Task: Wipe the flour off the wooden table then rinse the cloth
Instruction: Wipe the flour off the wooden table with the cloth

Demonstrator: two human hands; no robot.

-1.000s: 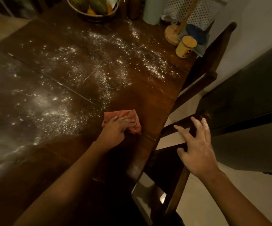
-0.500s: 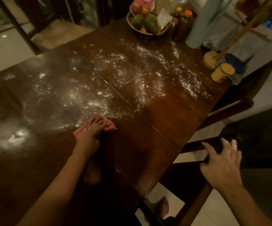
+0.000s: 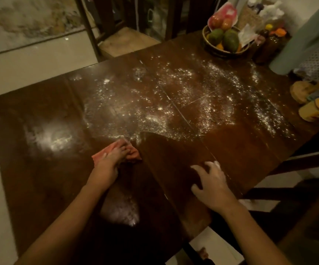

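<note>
Your left hand (image 3: pixel 110 161) clenches the cloth (image 3: pixel 116 153), lying long left-to-right; your right hand (image 3: pixel 211 180), fingers spread, has moved onto the worktop (image 3: pixel 241 150)

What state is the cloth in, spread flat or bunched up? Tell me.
Bunched up. The pink cloth is crumpled under the left hand, its folds sticking out on both sides, pressed on the wooden table.

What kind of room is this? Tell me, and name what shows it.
Probably a home kitchen or dining area: a dark wooden table dusted with white flour, a woven basket of fruit, and a wooden chair beside it.
</note>
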